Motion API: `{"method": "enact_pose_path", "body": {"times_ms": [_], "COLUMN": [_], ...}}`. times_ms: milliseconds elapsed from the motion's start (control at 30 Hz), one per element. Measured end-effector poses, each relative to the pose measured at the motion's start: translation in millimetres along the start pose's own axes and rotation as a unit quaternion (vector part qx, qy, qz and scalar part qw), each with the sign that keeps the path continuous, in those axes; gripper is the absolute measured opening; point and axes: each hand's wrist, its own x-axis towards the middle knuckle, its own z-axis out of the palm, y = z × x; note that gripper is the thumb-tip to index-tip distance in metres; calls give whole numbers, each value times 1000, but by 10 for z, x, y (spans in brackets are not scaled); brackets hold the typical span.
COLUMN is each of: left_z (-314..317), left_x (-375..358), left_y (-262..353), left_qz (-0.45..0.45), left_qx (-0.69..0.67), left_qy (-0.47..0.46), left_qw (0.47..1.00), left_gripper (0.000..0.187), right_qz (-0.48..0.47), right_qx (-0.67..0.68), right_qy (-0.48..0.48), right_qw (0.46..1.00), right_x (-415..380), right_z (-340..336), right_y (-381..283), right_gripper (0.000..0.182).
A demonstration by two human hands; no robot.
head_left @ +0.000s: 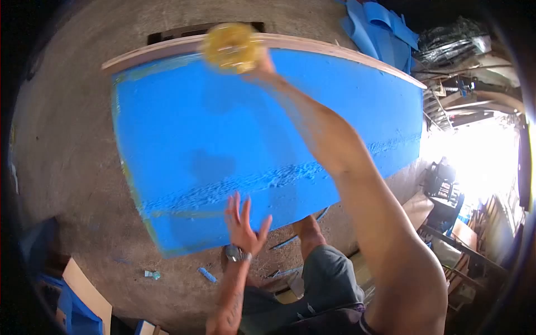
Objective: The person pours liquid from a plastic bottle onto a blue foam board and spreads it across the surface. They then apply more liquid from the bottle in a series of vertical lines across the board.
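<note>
A large blue foam sheet (223,134) lies on a wooden board (167,49) over a concrete floor. My right hand (261,66) is stretched far out to the sheet's far edge and is shut on a yellow, blurred round sponge-like pad (232,47). My left hand (243,223) rests flat with fingers spread on the sheet's near edge; a watch sits on its wrist. A rough raised seam (245,181) runs across the blue sheet in front of the left hand.
Blue foam offcuts (379,28) are piled at the back right. Small blue scraps (206,274) lie on the floor near my knee. Cardboard (84,290) sits at the lower left. Furniture and clutter (446,184) crowd the bright doorway at right.
</note>
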Motion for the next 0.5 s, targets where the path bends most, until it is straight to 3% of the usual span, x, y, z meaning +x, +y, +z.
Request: {"method": "enact_pose_path", "body": {"times_ms": [67, 133, 200, 267, 300, 367, 433, 500], "left_z": [378, 747, 1159, 1400, 1457, 1555, 1552, 1584], "left_x": [582, 1094, 1475, 1655, 1670, 1776, 1686, 1670], "left_y": [-62, -70, -116, -13, 5, 1, -18, -51], "left_qz": [38, 17, -36, -110, -143, -151, -135, -120], "left_qx": [123, 206, 253, 308, 339, 363, 391, 416], "left_qy": [15, 2, 14, -18, -38, -25, -7, 4], "left_qw": [992, 978, 967, 945, 929, 919, 911, 901], "left_gripper": [77, 85, 95, 100, 103, 106, 109, 111], "right_qz": [-24, -56, -13, 2, 121, 94, 95, 61], "right_qx": [-21, -62, -160, -467, -231, -134, -66, 49], "right_qy": [-21, -53, -111, -167, -102, -30, -33, -57], "right_qw": [999, 995, 981, 868, 960, 986, 993, 995], "right_x": [78, -32, -291, -610, -789, -991, -1144, -1096], "right_z": [-179, -501, -1268, -2148, -2568, -3078, -2945, -2634], "right_y": [23, 549, 1140, 1663, 1889, 2263, 2970, 2883], "right_gripper": [48, 43, 42, 43, 44, 44, 49, 53]}}
